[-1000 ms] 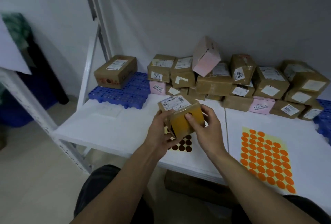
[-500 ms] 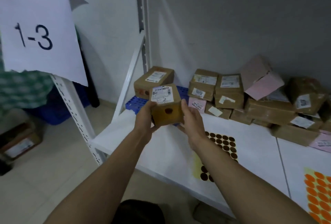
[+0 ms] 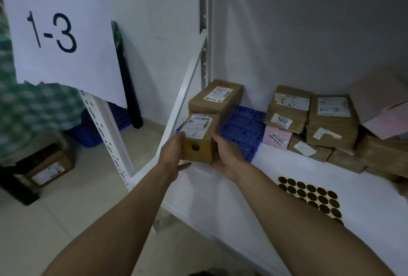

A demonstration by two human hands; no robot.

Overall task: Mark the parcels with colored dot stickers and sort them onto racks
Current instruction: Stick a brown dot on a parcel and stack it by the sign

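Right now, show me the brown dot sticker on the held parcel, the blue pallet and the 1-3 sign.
brown dot sticker (image 3: pixel 195 147), head view, its centre.
blue pallet (image 3: pixel 242 130), head view, bare perforated top.
1-3 sign (image 3: pixel 66 32), head view, on the handwritten 3.

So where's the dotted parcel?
Head view: parcel held between left hand and right hand at the left end of the shelf, before the box on the pallet.
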